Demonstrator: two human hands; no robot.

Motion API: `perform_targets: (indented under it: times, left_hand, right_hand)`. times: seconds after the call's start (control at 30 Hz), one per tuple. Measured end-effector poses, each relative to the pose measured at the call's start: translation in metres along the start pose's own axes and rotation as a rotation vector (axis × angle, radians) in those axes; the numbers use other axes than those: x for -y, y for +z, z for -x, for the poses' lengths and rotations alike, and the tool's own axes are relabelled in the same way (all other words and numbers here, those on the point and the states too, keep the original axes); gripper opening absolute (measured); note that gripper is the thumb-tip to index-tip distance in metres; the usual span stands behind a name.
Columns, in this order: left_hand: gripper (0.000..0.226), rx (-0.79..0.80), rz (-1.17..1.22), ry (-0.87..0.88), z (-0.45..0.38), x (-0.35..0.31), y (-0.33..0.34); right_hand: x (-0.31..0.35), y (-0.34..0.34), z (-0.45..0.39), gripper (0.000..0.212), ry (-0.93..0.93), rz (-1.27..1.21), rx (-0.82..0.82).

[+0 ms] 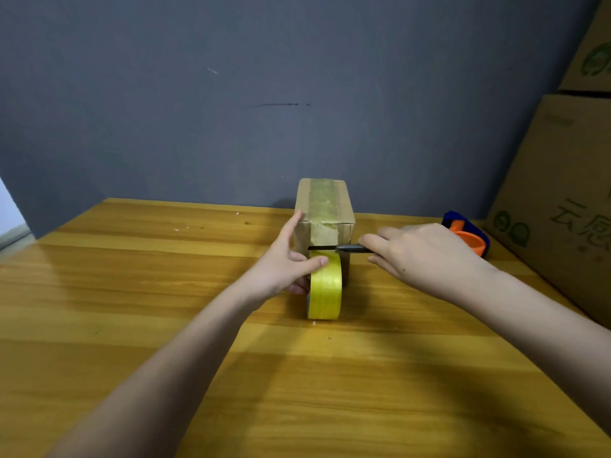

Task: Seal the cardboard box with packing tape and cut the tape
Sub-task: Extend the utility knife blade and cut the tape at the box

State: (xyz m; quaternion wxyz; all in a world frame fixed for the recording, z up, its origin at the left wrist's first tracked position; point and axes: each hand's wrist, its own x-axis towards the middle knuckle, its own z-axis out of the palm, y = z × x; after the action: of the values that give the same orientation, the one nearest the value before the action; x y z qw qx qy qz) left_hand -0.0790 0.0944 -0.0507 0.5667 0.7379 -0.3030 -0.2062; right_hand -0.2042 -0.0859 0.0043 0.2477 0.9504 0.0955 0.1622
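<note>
A small cardboard box (325, 209) stands on the wooden table (132, 292), a strip of yellowish tape running over its top and down its near face. A yellow tape roll (325, 289) stands on edge just in front of the box. My left hand (287, 262) grips the roll, thumb on its top and index finger touching the box's left edge. My right hand (420, 252) holds a dark cutter (337, 248), its blade lying level across the box's near face just above the roll.
A blue and orange tape dispenser (469, 236) lies behind my right hand. Large printed cardboard cartons (555, 200) are stacked at the right table edge. A grey wall (231, 110) rises close behind the box.
</note>
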Motion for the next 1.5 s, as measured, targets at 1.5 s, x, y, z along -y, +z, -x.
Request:
perform_targets:
  times: [1.5]
  left_hand:
    - [0.026, -0.284, -0.133, 0.089, 0.011, -0.006, 0.062]
  right_hand:
    - [-0.004, 0.036, 0.069, 0.025, 0.804, -1.284, -0.015]
